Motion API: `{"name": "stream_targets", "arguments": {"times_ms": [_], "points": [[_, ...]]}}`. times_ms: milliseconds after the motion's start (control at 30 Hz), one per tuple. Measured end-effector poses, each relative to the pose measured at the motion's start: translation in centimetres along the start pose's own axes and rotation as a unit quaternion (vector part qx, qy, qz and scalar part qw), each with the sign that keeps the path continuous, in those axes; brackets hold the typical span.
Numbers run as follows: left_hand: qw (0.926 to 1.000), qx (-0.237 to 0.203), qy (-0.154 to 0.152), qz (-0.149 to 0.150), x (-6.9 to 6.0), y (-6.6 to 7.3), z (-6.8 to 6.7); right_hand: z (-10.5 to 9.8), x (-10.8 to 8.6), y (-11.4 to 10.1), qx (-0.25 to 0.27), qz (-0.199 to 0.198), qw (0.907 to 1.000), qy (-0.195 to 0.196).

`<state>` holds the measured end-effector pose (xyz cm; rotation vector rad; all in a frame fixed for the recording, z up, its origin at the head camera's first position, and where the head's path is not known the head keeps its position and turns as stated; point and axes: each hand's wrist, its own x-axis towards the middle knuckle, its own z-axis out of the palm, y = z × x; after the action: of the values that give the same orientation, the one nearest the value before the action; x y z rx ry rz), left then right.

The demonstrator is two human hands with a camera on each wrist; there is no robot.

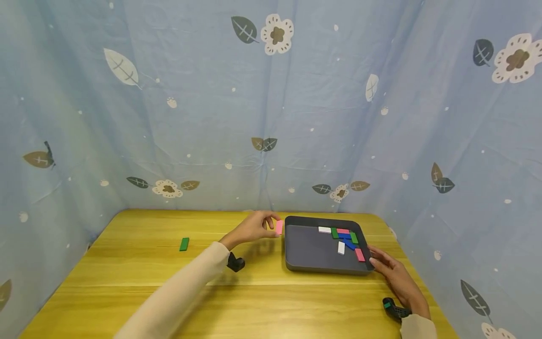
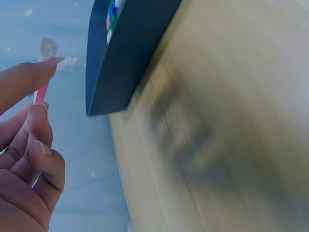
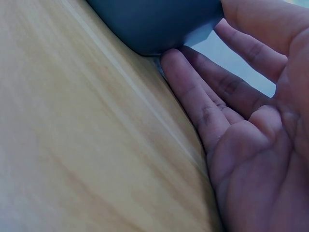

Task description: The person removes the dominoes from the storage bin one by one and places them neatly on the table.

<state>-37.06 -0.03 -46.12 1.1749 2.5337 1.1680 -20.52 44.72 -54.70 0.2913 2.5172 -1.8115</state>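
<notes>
My left hand [image 1: 257, 227] pinches a pink rectangular tile [image 1: 279, 227] between thumb and fingertips. It holds the tile upright above the table, just outside the left wall of a dark grey tray [image 1: 305, 247]. In the left wrist view the pink tile [image 2: 40, 94] shows edge-on between the fingers. My right hand [image 1: 395, 275] touches the tray's near right corner with fairly straight fingers; the right wrist view shows fingertips [image 3: 175, 60] against the tray's lower edge. Inside the tray's right half lie several tiles, among them a white one [image 1: 341, 248], a blue one [image 1: 349, 244] and a pink one [image 1: 359, 254].
A lone green tile [image 1: 184, 244] lies on the wooden table [image 1: 139, 273], left of the left hand. Blue patterned curtains [image 1: 203, 117] close in the table at the back and both sides. Each wrist carries a black device, such as the right one [image 1: 394, 310].
</notes>
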Motion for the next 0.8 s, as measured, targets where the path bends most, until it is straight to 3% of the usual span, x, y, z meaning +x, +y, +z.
{"name": "stream_targets", "arguments": {"times_ms": [200,600,800], "points": [[0.9998,0.014,0.01,-0.003,-1.2,-1.1,-1.1,-0.1,0.0,-0.4,-0.002,0.001,1.0,0.006],[0.9994,0.001,0.029,-0.018,-4.6,-4.0,-3.4,0.0,-0.3,-0.9,-0.002,-0.005,1.0,-0.001],[0.9986,0.0,0.035,-0.038,-6.5,-5.0,-4.4,0.0,-0.2,-0.9,-0.003,-0.002,1.0,-0.005]]}}
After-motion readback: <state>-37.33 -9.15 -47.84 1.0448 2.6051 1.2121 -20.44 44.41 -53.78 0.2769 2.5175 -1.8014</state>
